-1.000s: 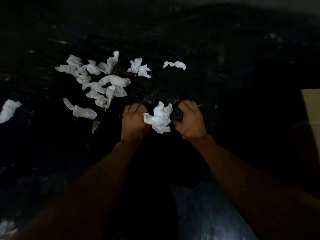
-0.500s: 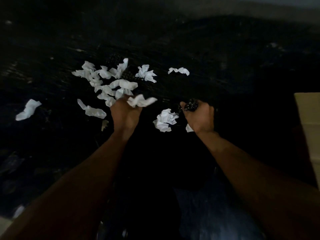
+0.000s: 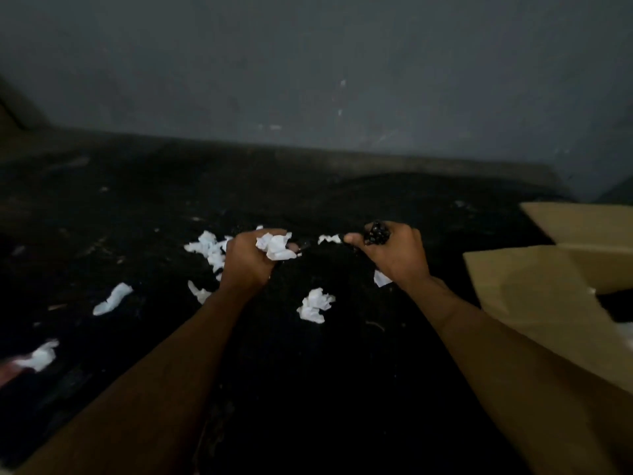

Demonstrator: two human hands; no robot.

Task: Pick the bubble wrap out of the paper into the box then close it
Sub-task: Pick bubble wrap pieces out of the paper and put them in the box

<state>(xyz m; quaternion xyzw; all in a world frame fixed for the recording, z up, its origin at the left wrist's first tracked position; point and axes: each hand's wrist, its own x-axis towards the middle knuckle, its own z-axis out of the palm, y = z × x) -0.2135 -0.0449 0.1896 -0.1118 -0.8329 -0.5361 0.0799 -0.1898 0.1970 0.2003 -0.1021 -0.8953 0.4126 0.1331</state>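
My right hand [image 3: 394, 255] grips a dark wad of black bubble wrap [image 3: 376, 232] that sticks out above the thumb and fingers. My left hand [image 3: 250, 258] holds a crumpled white piece of paper [image 3: 276, 246] in its curled fingers. Both hands hover over a dark floor. An open cardboard box [image 3: 534, 289] lies to the right of my right hand, with its flaps spread. More crumpled white paper [image 3: 315, 305] lies on the floor between my forearms.
Several crumpled paper pieces are scattered on the dark floor at the left [image 3: 111, 299] and behind my left hand [image 3: 207, 245]. A grey wall [image 3: 308, 70] rises at the back. The scene is dim.
The view has tilted up, showing the wall and more of the box. My right hand has lifted with the bubble wrap toward the right. My left hand now clutches a paper piece more tightly.
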